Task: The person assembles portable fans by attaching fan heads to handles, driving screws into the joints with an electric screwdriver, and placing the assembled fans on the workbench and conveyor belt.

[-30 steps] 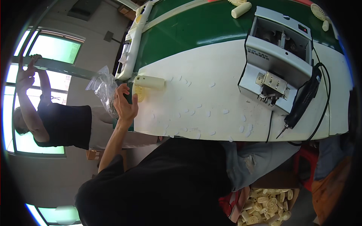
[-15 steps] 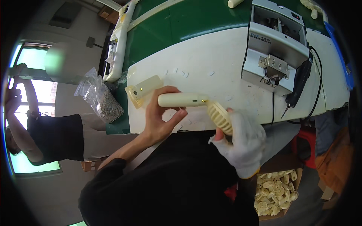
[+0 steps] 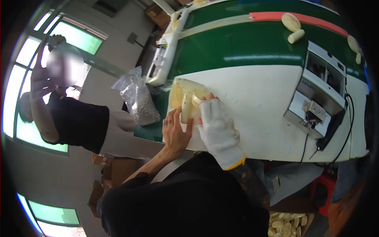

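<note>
A cream handheld fan (image 3: 185, 108) is down at a pale yellowish block-shaped holder (image 3: 177, 89) near the left end of the white work surface. Whether it lies in the holder or against it, I cannot tell. My left hand (image 3: 175, 132), bare, grips the fan's handle between thumb and fingers. My right hand (image 3: 218, 128), in a white knitted glove, closes over the slatted round fan head, which its fingers partly hide.
A silver machine (image 3: 316, 94) with a black electric screwdriver (image 3: 327, 136) and cable stands at right. A bag of small parts (image 3: 138, 98) sits left. More fans (image 3: 291, 23) lie at the back; a carton of fan parts (image 3: 286, 225) is below. Another person (image 3: 75, 118) stands left.
Both hands have brought the fan left and away from me to the holder, turning its handle from sideways to nearly lengthwise. The view has shifted too.
</note>
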Demonstrator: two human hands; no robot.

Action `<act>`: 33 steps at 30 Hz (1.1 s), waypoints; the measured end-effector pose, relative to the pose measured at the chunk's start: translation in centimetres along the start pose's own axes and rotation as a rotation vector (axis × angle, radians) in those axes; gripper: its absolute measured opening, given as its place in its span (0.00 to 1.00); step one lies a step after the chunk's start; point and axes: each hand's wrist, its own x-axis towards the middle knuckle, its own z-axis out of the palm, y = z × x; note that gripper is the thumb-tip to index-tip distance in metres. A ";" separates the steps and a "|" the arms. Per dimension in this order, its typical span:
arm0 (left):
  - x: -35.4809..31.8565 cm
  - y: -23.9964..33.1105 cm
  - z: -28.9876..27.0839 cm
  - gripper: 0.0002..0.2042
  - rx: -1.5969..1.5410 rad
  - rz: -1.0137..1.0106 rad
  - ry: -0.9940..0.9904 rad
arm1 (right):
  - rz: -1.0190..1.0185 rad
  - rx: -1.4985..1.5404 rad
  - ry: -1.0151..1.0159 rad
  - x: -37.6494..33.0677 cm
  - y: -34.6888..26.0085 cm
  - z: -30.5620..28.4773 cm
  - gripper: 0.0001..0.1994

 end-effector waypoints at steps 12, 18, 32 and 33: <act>6.5 2.0 0.1 0.37 0.157 0.232 -0.055 | -0.310 -0.332 0.763 -15.1 4.7 -19.5 0.13; 7.8 0.2 -0.5 0.30 0.082 0.272 -0.112 | 0.521 -0.839 0.762 -32.3 6.0 -25.6 0.15; 14.6 -4.5 -0.1 0.53 0.065 0.511 -0.540 | 1.657 -1.550 0.858 -58.0 5.0 -26.5 0.29; 14.7 -4.6 0.3 0.50 0.066 0.520 -0.495 | 1.917 -1.621 0.802 -61.8 4.8 -25.6 0.32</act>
